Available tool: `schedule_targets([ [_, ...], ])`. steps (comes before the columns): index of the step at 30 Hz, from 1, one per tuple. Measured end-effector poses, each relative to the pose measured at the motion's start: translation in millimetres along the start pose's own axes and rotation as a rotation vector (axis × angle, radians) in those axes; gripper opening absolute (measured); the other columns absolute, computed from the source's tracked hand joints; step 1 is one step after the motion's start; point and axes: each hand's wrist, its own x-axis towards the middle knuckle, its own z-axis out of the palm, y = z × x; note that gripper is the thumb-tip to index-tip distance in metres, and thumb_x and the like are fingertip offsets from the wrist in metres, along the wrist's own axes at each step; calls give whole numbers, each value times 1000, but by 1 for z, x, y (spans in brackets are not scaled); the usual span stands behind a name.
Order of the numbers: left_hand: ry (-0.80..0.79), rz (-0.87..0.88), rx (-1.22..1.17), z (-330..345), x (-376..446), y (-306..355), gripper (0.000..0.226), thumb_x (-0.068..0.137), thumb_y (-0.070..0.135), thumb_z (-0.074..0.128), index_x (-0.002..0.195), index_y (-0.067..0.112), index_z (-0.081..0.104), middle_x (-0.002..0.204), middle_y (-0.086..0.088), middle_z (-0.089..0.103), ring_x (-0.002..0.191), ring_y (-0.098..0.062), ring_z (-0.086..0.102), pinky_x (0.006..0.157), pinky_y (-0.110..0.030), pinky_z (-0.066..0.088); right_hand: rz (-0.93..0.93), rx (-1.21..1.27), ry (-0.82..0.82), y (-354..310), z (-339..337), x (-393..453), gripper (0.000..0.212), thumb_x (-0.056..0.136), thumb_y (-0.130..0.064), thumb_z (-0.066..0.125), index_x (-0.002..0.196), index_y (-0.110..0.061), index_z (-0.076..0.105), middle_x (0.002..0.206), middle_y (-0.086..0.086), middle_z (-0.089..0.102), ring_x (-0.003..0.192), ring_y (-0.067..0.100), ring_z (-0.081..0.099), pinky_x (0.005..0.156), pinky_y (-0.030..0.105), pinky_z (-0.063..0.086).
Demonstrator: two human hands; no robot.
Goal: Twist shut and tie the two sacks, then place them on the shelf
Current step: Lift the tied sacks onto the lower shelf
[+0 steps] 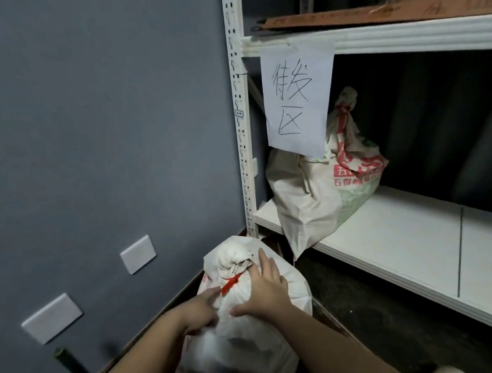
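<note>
1. Down on the floor by the shelf post, the right hand (265, 289) lies flat, fingers straight, against the neck of the near sack (241, 335).
2. Opposite it, the left hand (196, 311) presses the same sack, fingers curled; whether they pinch the cloth I cannot tell.
3. A red tie (231, 282) binds its twisted neck.
4. Farther off, the second sack (322, 189), also tied, stands on the lower shelf (406, 238) behind a paper sign (297, 99).
</note>
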Motion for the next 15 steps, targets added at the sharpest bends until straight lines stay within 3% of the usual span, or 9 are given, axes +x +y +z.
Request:
schedule_targets([
  [3,25,22,-155,-4,7,9,59,84,-3,50,132,30,45,105,-5,54,67,-10,50,46,-15,42,36,130,91,2,-2,7,103,67,-55,75,147,-13,24,157,1,17,146,22,11,115,43,24],
  [5,124,86,-339,-10,10,20,52,78,-10,44,116,23,57,89,-6,55,56,-12,45,43,-21,35,85,333,191,0,-8,10,89,65,-57,76,135,-13,44,136,3,49,133,22,39,107,36,36],
  [6,189,109,-449,-12,10,27,47,77,-12,41,107,19,61,80,-6,54,50,-12,41,41,-19,31,103,398,247,-1,-14,9,80,65,-51,77,129,-11,49,127,5,56,125,23,47,103,34,39],
  [9,368,159,-613,-23,6,56,28,81,-9,45,82,13,61,67,-3,55,54,-13,45,42,-14,36,60,391,374,-5,-35,5,67,66,-39,76,123,-11,54,117,7,60,115,27,53,98,36,43],
  [12,503,188,-698,-31,9,75,21,82,2,57,64,13,59,65,-5,58,73,-20,53,69,-25,42,49,445,511,-6,-59,-9,62,65,-32,74,120,-10,54,116,8,61,113,29,54,97,41,44],
  [15,617,172,-682,-34,3,85,28,83,7,52,55,8,52,51,-7,53,62,-23,50,56,-33,36,21,476,639,-7,-88,-29,68,68,-32,76,125,-6,51,123,11,58,120,29,47,103,44,37],
])
